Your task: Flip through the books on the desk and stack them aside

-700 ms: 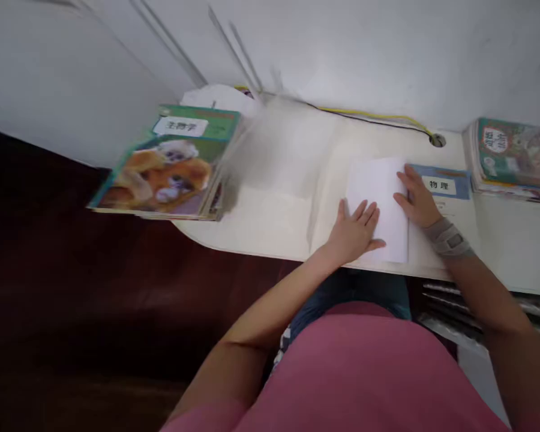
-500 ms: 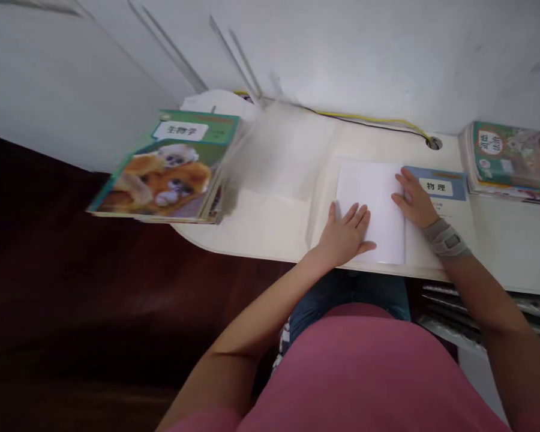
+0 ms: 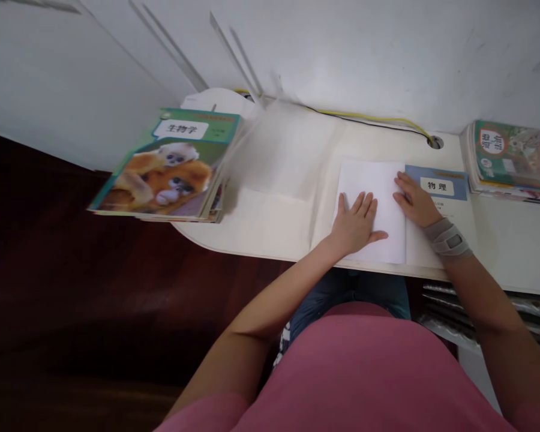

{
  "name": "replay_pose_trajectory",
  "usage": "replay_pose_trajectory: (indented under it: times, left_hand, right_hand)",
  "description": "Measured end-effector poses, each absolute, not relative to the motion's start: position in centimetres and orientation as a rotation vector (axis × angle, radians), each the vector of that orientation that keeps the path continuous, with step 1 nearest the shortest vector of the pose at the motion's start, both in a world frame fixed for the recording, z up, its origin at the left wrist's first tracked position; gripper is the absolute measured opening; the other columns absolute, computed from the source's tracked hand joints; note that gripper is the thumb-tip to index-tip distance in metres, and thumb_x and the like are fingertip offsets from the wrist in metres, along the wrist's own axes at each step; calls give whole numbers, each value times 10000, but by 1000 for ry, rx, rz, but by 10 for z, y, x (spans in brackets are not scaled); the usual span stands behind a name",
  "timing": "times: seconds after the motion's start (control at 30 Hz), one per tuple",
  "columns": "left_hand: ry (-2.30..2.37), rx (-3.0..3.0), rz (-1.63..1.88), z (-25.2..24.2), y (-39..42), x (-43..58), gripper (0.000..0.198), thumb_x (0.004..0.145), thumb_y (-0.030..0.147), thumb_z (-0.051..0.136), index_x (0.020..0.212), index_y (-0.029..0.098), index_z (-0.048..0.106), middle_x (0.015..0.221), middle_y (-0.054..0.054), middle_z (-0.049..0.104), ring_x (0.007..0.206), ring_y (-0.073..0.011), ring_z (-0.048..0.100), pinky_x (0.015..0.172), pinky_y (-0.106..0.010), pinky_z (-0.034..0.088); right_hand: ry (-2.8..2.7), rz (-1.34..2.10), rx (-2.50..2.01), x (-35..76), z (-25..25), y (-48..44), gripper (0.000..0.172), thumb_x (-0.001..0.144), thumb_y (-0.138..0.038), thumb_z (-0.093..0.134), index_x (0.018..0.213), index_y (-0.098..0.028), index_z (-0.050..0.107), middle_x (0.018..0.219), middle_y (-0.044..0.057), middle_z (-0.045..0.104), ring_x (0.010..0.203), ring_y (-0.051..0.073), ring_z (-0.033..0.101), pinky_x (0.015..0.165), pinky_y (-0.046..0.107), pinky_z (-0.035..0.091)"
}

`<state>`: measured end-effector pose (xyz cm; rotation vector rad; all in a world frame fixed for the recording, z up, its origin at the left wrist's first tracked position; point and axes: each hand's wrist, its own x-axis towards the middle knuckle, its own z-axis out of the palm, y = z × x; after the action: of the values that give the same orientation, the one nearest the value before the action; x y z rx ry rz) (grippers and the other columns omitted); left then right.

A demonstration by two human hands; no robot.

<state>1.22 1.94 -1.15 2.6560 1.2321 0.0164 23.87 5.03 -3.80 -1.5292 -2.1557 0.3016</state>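
Left hand flat, fingers spread, on blank white paper sheet. Right hand loosely curled, thumb apart, at sheet's right edge on blue-and-white paperback "物理"; smaller print maybe "九年级", blurry. Both lie near white desk's front edge. Right: green illustrated book "道德…法治". Far left: green monkey-cover book "生物学".

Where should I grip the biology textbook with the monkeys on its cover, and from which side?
Probably pinch the biology textbook by its near left corner, left hand coming from the left: that corner juts past the edge of the desk, likely leaving room underneath.
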Motion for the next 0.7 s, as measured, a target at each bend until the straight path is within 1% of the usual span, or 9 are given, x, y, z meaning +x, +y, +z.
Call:
replay_pose_trajectory:
  times: [0.17, 0.23, 0.3, 0.4, 0.5, 0.53, 0.6, 0.63, 0.7]
  left_hand:
    - [1262, 2634, -3, -12, 22, 8, 780, 919, 638, 342, 1504, 126, 287, 1572, -174, 260, 1467, -360, 186, 1129, -695, 74]
    - [1340, 2635, 31, -8, 21, 2, 702, 943, 551, 378, 1500, 133, 300, 1574, -170, 264, 1469, -357, 180, 1137, -678, 73]
    - [1517, 2615, 108, -2, 20, -11, 607, 958, 398, 414, 1496, 136, 312, 1576, -166, 267, 1469, -343, 188, 1149, -638, 102]
    - [1892, 2471, 202, 12, 18, -43, 559, 925, 232, 436, 1465, 109, 357, 1528, -200, 357, 1400, -341, 343, 1101, -551, 283]
    - [2064, 2292, 49, 22, 18, -72, 415, 907, 277, 455, 1248, 76, 579, 1261, -231, 606, 1161, -362, 571, 946, -500, 431]
    - [2059, 2244, -22, 23, 19, -79, 362, 908, 296, 445, 1136, 90, 638, 1155, -215, 656, 1078, -355, 616, 904, -485, 454]
    - [2011, 2151, -90, 24, 21, -87, 326, 918, 314, 407, 964, 137, 677, 1005, -169, 700, 966, -328, 661, 836, -443, 483]
    - [1996, 2113, -67, 24, 23, -88, 327, 925, 314, 384, 945, 156, 670, 975, -151, 706, 945, -313, 668, 812, -419, 489]
    - [1998, 2069, 54, 23, 25, -88, 332, 939, 335, 359, 1038, 174, 632, 1016, -137, 702, 949, -295, 671, 783, -388, 494]
  right_hand:
    - [-2358, 224, -1616, 240, -33, 44, 759, 889, -559, 476, 1452, -61, 367, 1536, 221, 325, 1426, 327, 310, 1156, 547, 264]
    - [-2414, 162, -1652, 237, -31, 42, 756, 904, -560, 452, 1460, -58, 350, 1547, 228, 295, 1429, 341, 297, 1149, 563, 253]
    - [-2438, 109, -1678, 232, -30, 41, 729, 929, -540, 414, 1457, -41, 347, 1547, 244, 284, 1429, 344, 296, 1142, 558, 262]
    - [-2372, 45, -1770, 224, -28, 29, 724, 955, -514, 364, 1446, 17, 336, 1515, 299, 307, 1418, 361, 311, 1119, 554, 296]
    - [-2315, 23, -1816, 211, -29, -5, 771, 955, -553, 324, 1428, 55, 341, 1462, 342, 366, 1396, 383, 340, 1100, 562, 317]
    - [-2325, 21, -1799, 206, -31, -20, 806, 940, -592, 325, 1422, 54, 351, 1455, 343, 375, 1396, 389, 337, 1103, 560, 315]
    - [-2312, 0, -1778, 193, -34, -53, 883, 902, -667, 333, 1429, 41, 343, 1462, 346, 361, 1411, 394, 305, 1102, 561, 315]
    - [-2298, -15, -1775, 187, -37, -68, 912, 883, -692, 344, 1438, 32, 332, 1470, 343, 349, 1417, 394, 292, 1104, 559, 314]
    - [-2263, -39, -1783, 175, -41, -91, 954, 853, -722, 375, 1452, 17, 310, 1489, 339, 320, 1426, 395, 271, 1112, 559, 301]
